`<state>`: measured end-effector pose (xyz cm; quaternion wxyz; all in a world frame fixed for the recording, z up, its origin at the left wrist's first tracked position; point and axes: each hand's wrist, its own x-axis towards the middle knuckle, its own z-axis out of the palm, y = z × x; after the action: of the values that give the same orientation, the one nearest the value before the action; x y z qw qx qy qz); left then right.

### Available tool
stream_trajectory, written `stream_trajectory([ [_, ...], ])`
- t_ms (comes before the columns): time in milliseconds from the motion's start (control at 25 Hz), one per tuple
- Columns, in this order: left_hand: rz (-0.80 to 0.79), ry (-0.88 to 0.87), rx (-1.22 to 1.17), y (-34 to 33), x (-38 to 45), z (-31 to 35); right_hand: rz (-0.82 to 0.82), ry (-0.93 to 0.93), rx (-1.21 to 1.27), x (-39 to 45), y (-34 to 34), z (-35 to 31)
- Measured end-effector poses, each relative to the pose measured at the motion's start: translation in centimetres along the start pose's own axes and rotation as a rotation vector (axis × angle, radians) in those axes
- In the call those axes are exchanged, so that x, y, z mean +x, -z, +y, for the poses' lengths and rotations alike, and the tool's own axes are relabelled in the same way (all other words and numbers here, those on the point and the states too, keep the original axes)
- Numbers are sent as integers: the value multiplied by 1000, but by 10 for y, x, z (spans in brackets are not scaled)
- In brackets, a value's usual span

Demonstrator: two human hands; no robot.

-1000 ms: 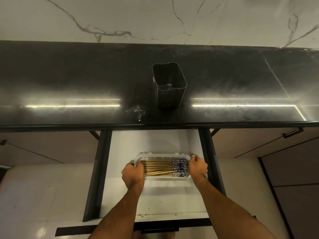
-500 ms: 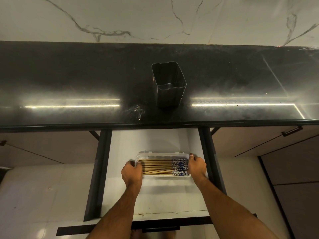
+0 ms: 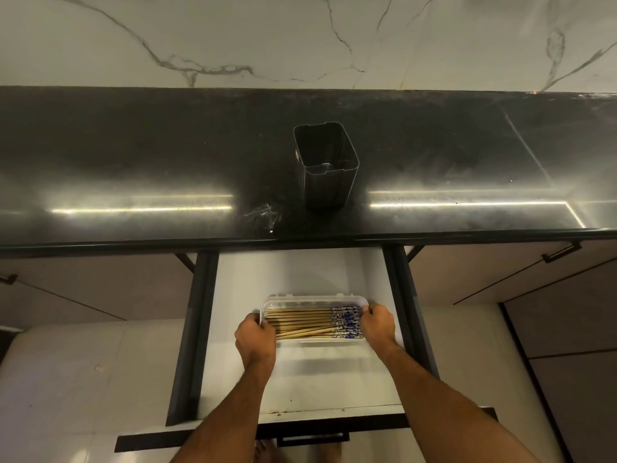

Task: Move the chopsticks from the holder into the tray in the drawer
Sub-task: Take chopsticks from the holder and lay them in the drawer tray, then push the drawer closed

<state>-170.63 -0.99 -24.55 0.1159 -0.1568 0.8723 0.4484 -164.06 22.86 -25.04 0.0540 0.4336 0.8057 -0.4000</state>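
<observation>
A clear plastic tray (image 3: 314, 299) lies in the open white drawer (image 3: 293, 379). Several wooden chopsticks (image 3: 300, 324) with blue-and-white patterned ends lie side by side in it, the patterned ends to the right. My left hand (image 3: 255, 340) grips the tray's left end and my right hand (image 3: 377, 325) grips its right end. The dark metal holder (image 3: 325, 168) stands upright on the black countertop (image 3: 133, 155) above the drawer, with nothing in it.
Dark drawer rails (image 3: 195, 329) run down both sides of the drawer, and its black front with a handle (image 3: 314, 439) is nearest me. Closed cabinet fronts (image 3: 500, 272) flank the drawer. A marble wall (image 3: 300, 38) rises behind the counter.
Both hands have slid the tray slightly farther back into the drawer. The holder has not moved.
</observation>
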Motion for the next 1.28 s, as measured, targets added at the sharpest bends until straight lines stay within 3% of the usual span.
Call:
stream_trajectory([
  [200,8,-26,43,5,1,-4,-27,15,-22,-2,-2,-1],
  [360,29,-135,152,11,-4,-5,71,65,-91,-20,1,-6],
  [600,65,-443,279,25,-35,3,222,381,-245,-64,12,-23],
  [880,125,-632,297,45,-73,-7,166,615,-263,-111,15,-15],
  [1080,176,-715,359,54,-123,-18,244,736,-259,-149,33,10],
  [1280,162,-882,493,61,-194,-52,329,940,-438,-200,43,62],
])
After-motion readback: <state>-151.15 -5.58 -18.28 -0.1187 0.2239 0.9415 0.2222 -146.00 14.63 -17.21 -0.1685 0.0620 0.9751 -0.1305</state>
